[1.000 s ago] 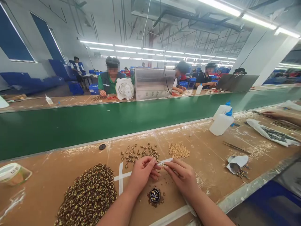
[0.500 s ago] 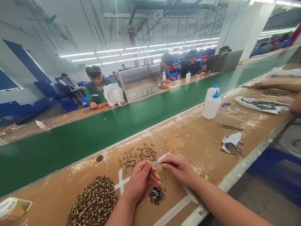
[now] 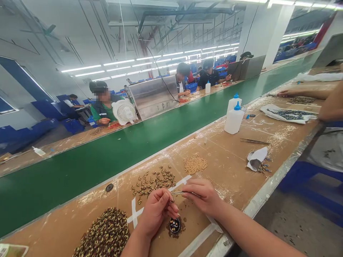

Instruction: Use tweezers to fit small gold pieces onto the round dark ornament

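My right hand point(image 3: 203, 194) is closed round metal tweezers point(image 3: 177, 193), whose tips point left to the fingertips of my left hand point(image 3: 158, 208). My left thumb and forefinger are pinched together; whatever lies between them is too small to make out. Just below my left fingers sits a small round black dish point(image 3: 174, 226) with dark liquid and a few pale beads in it. Behind my hands lie scattered small gold-and-dark hooked pieces point(image 3: 154, 181) and a heap of tan beads point(image 3: 195, 164). A large pile of brown-and-yellow pieces point(image 3: 103, 233) is left of my left forearm.
White bottles with blue caps point(image 3: 234, 120) stand on the table near the green conveyor belt point(image 3: 107, 159). Another pair of tweezers point(image 3: 254, 141) and a white wrapper with small parts point(image 3: 257, 159) lie to the right. A co-worker's arm point(image 3: 308, 93) reaches in from the right; others sit opposite.
The view has shifted, so the whole scene sits a little further left. My hands keep the same pose, with the tweezers still at my left fingertips.
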A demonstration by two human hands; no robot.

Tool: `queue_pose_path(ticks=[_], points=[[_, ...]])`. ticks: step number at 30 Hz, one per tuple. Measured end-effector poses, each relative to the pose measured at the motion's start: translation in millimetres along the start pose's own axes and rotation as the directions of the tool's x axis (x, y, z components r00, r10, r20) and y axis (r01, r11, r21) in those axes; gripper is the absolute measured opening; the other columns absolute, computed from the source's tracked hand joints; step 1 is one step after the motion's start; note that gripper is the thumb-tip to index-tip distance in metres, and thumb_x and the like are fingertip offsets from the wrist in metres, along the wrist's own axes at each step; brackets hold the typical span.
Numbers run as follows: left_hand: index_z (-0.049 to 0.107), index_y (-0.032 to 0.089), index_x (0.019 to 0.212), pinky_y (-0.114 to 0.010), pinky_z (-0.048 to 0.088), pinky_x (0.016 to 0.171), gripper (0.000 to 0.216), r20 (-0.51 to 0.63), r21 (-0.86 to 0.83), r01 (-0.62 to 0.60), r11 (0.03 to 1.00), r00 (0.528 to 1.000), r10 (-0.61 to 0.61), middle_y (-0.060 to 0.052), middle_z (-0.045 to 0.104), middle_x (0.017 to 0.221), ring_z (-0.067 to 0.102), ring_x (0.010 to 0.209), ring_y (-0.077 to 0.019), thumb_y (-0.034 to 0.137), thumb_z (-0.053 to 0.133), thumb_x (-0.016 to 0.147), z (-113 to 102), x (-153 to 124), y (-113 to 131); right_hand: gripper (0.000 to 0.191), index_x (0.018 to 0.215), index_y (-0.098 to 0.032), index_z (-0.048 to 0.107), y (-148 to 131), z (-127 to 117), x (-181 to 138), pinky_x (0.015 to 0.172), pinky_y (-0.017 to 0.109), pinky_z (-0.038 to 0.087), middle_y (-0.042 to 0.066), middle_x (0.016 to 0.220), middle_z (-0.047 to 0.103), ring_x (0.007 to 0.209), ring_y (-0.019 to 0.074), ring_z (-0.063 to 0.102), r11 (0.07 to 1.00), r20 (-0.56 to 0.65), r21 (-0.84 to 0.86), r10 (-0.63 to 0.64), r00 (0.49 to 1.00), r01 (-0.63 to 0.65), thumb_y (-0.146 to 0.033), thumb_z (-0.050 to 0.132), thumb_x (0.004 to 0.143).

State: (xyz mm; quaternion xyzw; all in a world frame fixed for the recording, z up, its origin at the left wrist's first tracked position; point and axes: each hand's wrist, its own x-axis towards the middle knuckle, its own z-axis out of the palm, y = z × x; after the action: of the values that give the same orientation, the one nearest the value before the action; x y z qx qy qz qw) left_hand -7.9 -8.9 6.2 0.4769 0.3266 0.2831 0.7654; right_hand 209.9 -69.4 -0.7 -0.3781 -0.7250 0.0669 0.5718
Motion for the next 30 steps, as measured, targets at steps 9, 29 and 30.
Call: queue_pose_path(ticks=[9,29,30], points=[[0.063,0.017,0.079,-0.025,0.060,0.056,0.062,-0.067,0.084,-0.040,0.996,0.997,0.046,-0.012,0.081,0.071,0.077,0.059,-0.0214,0.074,0.086,0.076,1.0,1.4,0.7,0.019,0.106,-0.023,0.080,1.3,0.0,-0.8,0.064,0.027,0.054,0.003,0.080,0.077,0.065,0.0149,0.068,0.997,0.004,-0.072,-0.017,1.000,0.017,-0.030,0.062,0.109],[0.084,0.015,0.080,-0.034,0.069,0.058,0.039,-0.172,0.260,-0.367,0.893,0.893,0.416,-0.012,0.082,0.071,0.079,0.058,-0.0253,0.053,0.094,0.076,-0.4,-1.4,-3.1,0.013,0.114,-0.017,0.072,-8.2,2.8,-2.9,0.057,0.027,0.048,0.005,0.077,0.074,0.061,0.0153,0.064,0.958,-0.081,-0.196,-0.230,0.970,0.211,-0.020,0.061,0.108],[0.084,0.015,0.081,-0.034,0.068,0.058,0.039,-0.170,0.263,-0.370,0.891,0.892,0.420,-0.012,0.082,0.070,0.079,0.057,-0.0254,0.053,0.094,0.077,-0.3,-1.2,-3.7,0.013,0.114,-0.017,0.072,-7.6,2.8,-3.4,0.057,0.027,0.049,0.006,0.078,0.074,0.062,0.0156,0.065,0.961,-0.080,-0.186,-0.222,0.972,0.204,-0.019,0.061,0.108]])
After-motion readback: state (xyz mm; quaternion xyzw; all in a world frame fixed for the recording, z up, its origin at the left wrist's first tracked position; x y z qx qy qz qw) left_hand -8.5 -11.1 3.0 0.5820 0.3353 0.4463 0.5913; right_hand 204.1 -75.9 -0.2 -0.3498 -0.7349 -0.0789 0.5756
